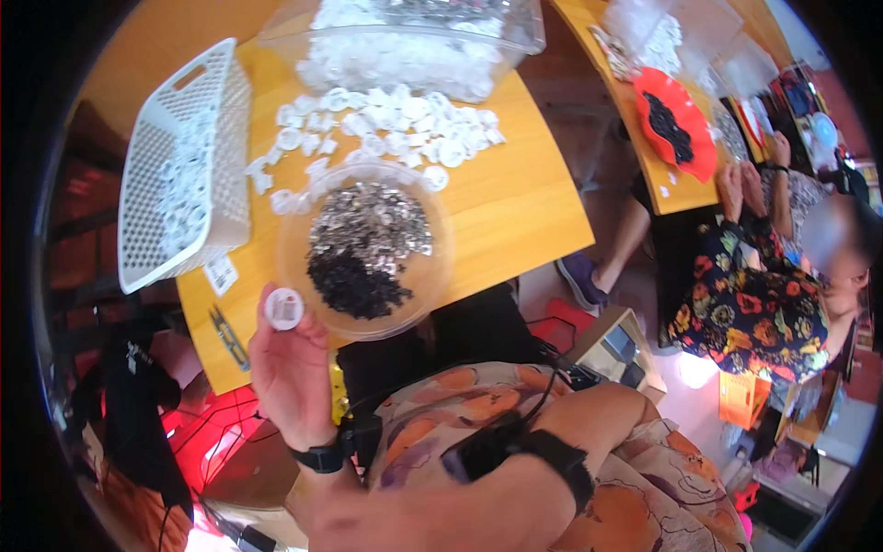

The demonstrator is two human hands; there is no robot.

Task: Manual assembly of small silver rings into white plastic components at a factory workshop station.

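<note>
Left hand (pixel 290 373) up at the front-left of the table (pixel 533 198), fingers closed on a small white round piece (pixel 284 310), flat face toward the camera. Piece is in the air, just left of the clear round bowl (pixel 430 283). Right hand (pixel 363 526) is a blur at the lower edge, near the left forearm; can't tell whether it's open or closed, or if anything's in it. Bowl has silver pieces (pixel 372 221) toward the back, black pieces (pixel 354 287) toward the front, the two heaps touching. Loose white parts (pixel 418 124) spread behind the bowl, more white stuff in the clear bin (pixel 409 60) behind those. White perforated basket (pixel 232 175) on the left, holding small whitish parts (pixel 187 184). Cutter-like tool (pixel 228 339) lies near the table's left edge, white tag (pixel 221 274) by the basket. Over right, a co-worker (pixel 759 304) sits at another table with hands near a red dish (pixel 701 152) of black pieces (pixel 668 129).
</note>
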